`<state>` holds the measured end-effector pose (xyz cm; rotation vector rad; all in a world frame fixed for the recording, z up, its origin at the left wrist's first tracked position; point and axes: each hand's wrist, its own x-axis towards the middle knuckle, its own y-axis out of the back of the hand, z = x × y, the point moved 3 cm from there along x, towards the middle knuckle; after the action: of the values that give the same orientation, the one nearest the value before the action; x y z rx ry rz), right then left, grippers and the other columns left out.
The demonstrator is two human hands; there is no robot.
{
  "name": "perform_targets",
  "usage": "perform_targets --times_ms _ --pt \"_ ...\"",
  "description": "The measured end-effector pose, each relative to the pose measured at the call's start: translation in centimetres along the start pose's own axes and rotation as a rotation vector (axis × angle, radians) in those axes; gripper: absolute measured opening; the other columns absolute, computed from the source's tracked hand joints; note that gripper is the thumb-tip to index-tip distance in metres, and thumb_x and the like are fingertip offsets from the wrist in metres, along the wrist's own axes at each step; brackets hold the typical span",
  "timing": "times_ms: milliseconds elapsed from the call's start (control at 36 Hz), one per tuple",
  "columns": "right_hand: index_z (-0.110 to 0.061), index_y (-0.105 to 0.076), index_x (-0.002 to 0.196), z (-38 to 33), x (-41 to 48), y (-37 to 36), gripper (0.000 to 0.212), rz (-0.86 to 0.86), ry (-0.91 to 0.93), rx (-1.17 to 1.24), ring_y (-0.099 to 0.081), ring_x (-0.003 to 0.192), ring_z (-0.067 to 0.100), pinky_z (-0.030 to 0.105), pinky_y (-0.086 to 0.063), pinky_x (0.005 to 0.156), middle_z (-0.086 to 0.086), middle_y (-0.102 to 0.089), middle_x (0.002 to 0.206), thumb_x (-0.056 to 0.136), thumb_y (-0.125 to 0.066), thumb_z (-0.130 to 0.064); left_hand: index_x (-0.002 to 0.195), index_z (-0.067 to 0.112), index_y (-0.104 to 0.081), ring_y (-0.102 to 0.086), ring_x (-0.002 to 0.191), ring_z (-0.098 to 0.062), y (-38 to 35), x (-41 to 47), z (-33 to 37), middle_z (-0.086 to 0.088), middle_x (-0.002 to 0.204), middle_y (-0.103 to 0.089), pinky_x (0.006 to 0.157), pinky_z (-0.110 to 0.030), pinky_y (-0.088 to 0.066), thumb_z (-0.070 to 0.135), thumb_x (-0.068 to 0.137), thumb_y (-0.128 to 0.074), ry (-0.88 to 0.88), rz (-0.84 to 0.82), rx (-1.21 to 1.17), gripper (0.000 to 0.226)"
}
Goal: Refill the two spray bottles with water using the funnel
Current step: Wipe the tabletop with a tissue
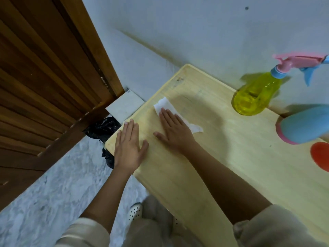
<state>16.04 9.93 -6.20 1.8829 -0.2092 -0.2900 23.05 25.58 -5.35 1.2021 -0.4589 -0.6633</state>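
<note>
White crumpled tissue [166,106] is pressed flat under the open right hand [173,131] on the pale wooden table [231,157]; the left hand [128,148] lies spread, empty. Beyond the right hand stands a yellow spray bottle [254,96], beside a blue bottle [305,124].

Pale wooden tabletop [222,157], white paper towel [167,105] lying flat on it, black plastic bag [101,128] below its corner, brown wooden door [44,77].
</note>
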Motion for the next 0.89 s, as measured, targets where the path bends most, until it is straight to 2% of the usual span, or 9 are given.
perform_targets --times_ms 56,139,194,250,361,444,556,694,889 --pt "-0.009 -0.010 0.150 0.0 -0.9 -0.2 0.101 0.007 -0.034 0.006 -0.006 0.147 0.018 0.030 0.001 0.117 0.007 -0.007 0.159 0.076 0.014 -0.074 0.149 0.011 -0.021 -0.003 0.147 -0.015 0.0 1.0 -0.1 -0.004 0.160 -0.010 0.119 -0.034 -0.002 0.058 0.081 -0.013 -0.031 -0.039 0.027 0.083" --pt "-0.005 -0.028 0.146 -0.2 -1.8 0.5 0.093 0.037 -0.098 0.032 -0.027 0.143 0.024 0.038 -0.016 0.116 0.011 -0.026 0.154 0.086 0.004 -0.069 0.146 0.007 -0.029 -0.012 0.146 -0.020 -0.2 2.5 -0.3 -0.008 0.157 -0.020 0.118 -0.039 -0.011 0.055 0.081 -0.020 -0.119 -0.076 0.013 0.081" --pt "-0.007 -0.027 0.147 -0.4 -2.6 0.5 0.092 0.025 -0.136 0.048 -0.026 0.143 0.024 0.037 -0.014 0.116 0.009 -0.025 0.155 0.086 0.004 -0.069 0.144 0.003 -0.034 -0.020 0.144 -0.025 -0.5 3.2 -0.3 -0.012 0.155 -0.027 0.116 -0.043 -0.016 0.052 0.084 -0.026 -0.202 -0.097 -0.008 0.077" --pt "-0.009 -0.026 0.147 -0.4 -3.4 0.4 0.091 0.045 -0.215 0.055 -0.025 0.143 0.023 0.036 -0.014 0.116 0.007 -0.024 0.155 0.086 0.004 -0.070 0.145 0.002 -0.031 -0.020 0.144 -0.024 -0.8 3.6 -0.1 -0.012 0.155 -0.026 0.117 -0.038 -0.009 0.051 0.086 -0.026 -0.274 -0.111 -0.032 0.077" --pt "-0.004 -0.043 0.139 -0.5 -5.4 -0.1 0.084 0.104 -0.392 0.051 -0.043 0.133 0.028 0.044 -0.037 0.106 0.012 -0.042 0.146 0.093 -0.006 -0.064 0.149 0.008 -0.021 -0.004 0.143 -0.010 -0.9 3.7 0.3 -0.006 0.158 -0.016 0.113 -0.026 0.012 0.054 0.083 -0.019 -0.340 -0.113 -0.068 0.081" --pt "-0.007 -0.036 0.143 -0.6 -7.2 0.0 0.089 0.158 -0.511 0.068 -0.035 0.139 0.026 0.043 -0.026 0.111 0.009 -0.034 0.151 0.088 -0.001 -0.068 0.150 0.010 -0.019 -0.001 0.143 -0.006 -1.1 3.6 0.2 -0.003 0.159 -0.014 0.115 -0.032 0.014 0.053 0.083 -0.020 -0.416 -0.141 -0.082 0.079" --pt "-0.015 -0.013 0.151 0.0 -10.4 -0.5 0.095 0.216 -0.682 0.014 -0.004 0.147 0.013 0.030 0.003 0.116 -0.001 -0.005 0.159 0.079 0.013 -0.072 0.150 0.011 -0.019 -0.004 0.145 -0.008 -1.1 3.7 0.3 -0.002 0.159 -0.015 0.117 -0.040 0.010 0.056 0.082 -0.018 -0.457 -0.165 -0.093 0.082" --pt "-0.017 -0.004 0.151 1.9 -15.1 -0.6 0.088 0.240 -0.862 -0.005 0.014 0.140 0.002 0.032 0.007 0.117 -0.006 0.004 0.159 0.081 0.008 -0.069 0.150 0.009 -0.018 -0.003 0.147 -0.012 -1.1 3.5 0.5 -0.003 0.159 -0.012 0.117 -0.043 0.009 0.057 0.081 -0.012 -0.471 -0.173 -0.039 0.085" --pt "-0.018 -0.001 0.151 4.6 -22.1 -0.1 0.075 0.300 -1.125 0.076 0.006 0.146 0.007 0.034 0.005 0.119 -0.006 0.004 0.160 0.093 -0.017 -0.062 0.146 0.003 -0.030 -0.016 0.145 -0.018 -1.0 3.4 1.3 -0.009 0.156 -0.023 0.117 -0.047 -0.003 0.053 0.082 -0.017 -0.568 -0.174 -0.062 0.082"
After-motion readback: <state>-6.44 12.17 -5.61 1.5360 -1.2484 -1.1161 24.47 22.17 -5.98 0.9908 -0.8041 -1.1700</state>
